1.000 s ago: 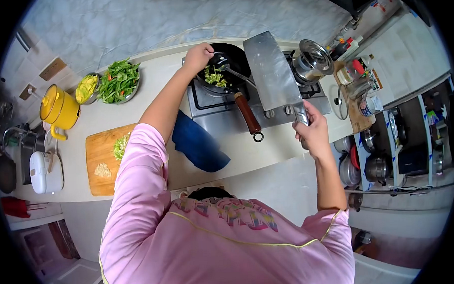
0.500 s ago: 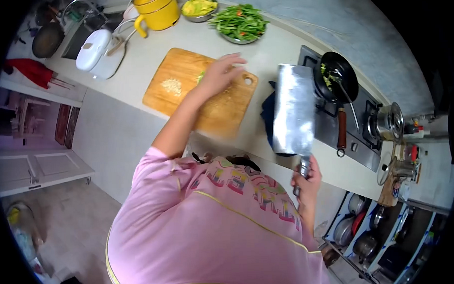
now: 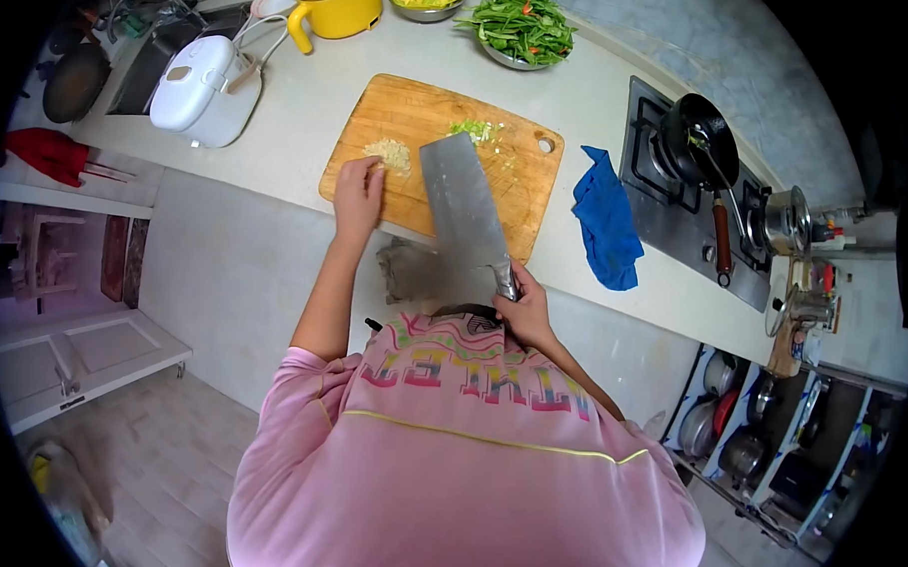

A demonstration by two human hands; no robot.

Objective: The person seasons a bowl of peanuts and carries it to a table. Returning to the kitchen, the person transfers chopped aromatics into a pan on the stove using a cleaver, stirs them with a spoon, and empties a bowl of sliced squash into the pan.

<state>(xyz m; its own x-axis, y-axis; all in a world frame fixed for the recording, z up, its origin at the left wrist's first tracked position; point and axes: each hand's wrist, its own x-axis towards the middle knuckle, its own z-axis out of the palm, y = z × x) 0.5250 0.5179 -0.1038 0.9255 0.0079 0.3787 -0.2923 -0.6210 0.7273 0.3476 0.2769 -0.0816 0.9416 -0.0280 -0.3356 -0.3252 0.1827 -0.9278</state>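
Observation:
A cleaver (image 3: 461,198) with a broad steel blade is gripped at its handle by my right hand (image 3: 525,306). Its blade reaches over the near edge of the wooden cutting board (image 3: 388,106). At the board's left side, my left hand (image 3: 359,199) lies next to a small heap of finely chopped pale pieces (image 3: 389,154), thumb and fingers apart. Whether the fingertips touch the heap I cannot tell. Chopped green pieces (image 3: 479,132) lie beyond the blade tip, and small bits are scattered toward the right of the board.
A blue cloth (image 3: 607,223) lies between the board and the gas stove (image 3: 662,216), where a black pan (image 3: 689,140) stands. Behind the board are a bowl of leafy greens (image 3: 520,31), a yellow pot (image 3: 340,13) and a white appliance (image 3: 202,87).
The cleaver has swung from beside the stove leftward to the board, uncovering the blue cloth. My left hand has moved from above the board's right part to the pale heap.

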